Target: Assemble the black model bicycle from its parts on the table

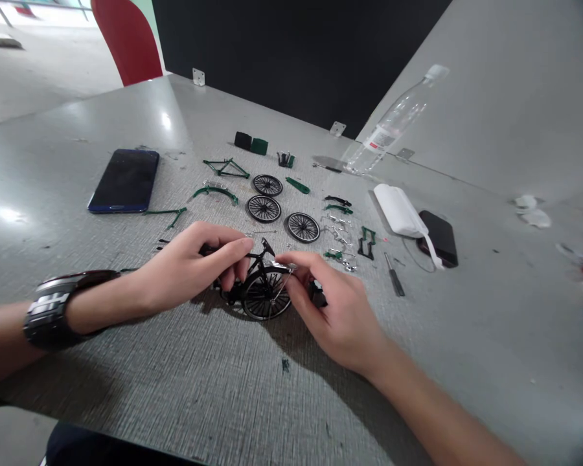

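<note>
A small black model bicycle (266,294) stands on the grey table between my hands, its rear wheel toward the right. My left hand (208,259), with a watch on the wrist, is closed around the front part of the frame, and its fingers hide that part. With thumb and forefinger, my right hand (328,294) pinches a small silver rack (282,265) above the rear wheel. Just beyond them lie loose spoked wheels (303,227), a green bicycle frame (226,168) and a green curved mudguard (216,191).
Small green, black and silver parts (339,228) lie right of the wheels, near a screwdriver (394,275). A phone (125,181) lies at left. A clear bottle (393,126), white pouch (399,210) and black flat object (438,238) are at right. A dark panel (296,52) rises behind.
</note>
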Motion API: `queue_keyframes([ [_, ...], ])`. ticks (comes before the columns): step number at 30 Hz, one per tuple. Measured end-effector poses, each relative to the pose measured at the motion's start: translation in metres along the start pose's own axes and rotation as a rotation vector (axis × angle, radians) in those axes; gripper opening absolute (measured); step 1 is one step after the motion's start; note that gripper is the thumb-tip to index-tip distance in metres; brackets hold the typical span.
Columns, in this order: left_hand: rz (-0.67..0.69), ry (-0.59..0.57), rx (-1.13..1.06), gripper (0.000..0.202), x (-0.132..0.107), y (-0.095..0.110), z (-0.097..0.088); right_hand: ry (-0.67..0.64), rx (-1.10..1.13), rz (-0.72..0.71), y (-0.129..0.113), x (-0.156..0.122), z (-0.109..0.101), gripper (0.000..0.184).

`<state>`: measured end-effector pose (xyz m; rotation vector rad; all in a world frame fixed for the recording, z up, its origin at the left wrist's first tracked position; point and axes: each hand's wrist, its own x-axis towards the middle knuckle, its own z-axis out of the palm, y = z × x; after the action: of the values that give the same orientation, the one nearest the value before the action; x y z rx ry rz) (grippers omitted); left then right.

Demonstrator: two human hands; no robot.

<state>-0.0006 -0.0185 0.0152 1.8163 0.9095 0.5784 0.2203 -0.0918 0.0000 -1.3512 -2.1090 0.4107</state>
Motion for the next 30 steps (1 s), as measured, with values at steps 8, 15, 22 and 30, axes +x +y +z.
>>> queue_keyframes([
  [8,0.010,-0.001,0.014,0.046,0.0016,-0.0005,-0.0011,-0.022,0.011,0.021,-0.0001,-0.0001,0.0003,0.023],
  [15,-0.009,-0.015,-0.016,0.045,0.0013,0.0009,-0.0005,-0.043,0.016,0.039,-0.0010,-0.0007,-0.0003,0.024],
  [22,-0.002,0.001,-0.004,0.046,0.0017,0.0009,0.0002,-0.053,0.005,0.053,-0.0015,0.0004,-0.0006,0.023],
  [30,0.008,-0.010,0.002,0.045,0.0023,-0.0014,-0.0009,-0.061,0.008,0.046,-0.0015,0.0001,0.0000,0.023],
])
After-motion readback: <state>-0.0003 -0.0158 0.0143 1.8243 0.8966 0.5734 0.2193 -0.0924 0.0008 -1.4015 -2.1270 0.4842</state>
